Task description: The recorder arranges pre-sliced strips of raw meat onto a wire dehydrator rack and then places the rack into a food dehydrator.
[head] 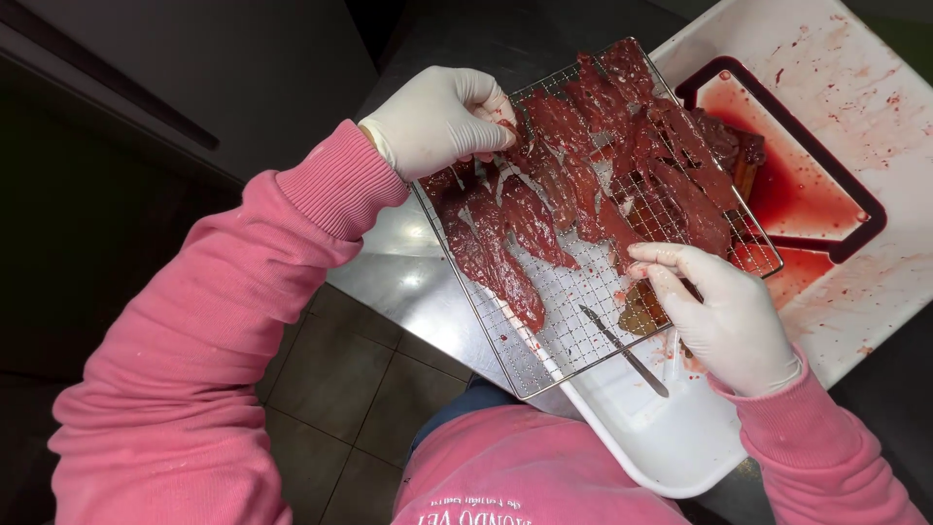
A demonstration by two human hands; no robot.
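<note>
Wire rack over white cutting board; left hand pinches a raw meat strip at rack's edge, right hand half-open steadying another; lay strips flat, not overlapping

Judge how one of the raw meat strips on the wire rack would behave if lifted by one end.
A raw meat strip would likely hang floppy, since the strips lie thin and flat on the wire rack. It is probably slippery: the surfaces look wet, and red juice pools on the white cutting board. It may also cling to the mesh.
</note>
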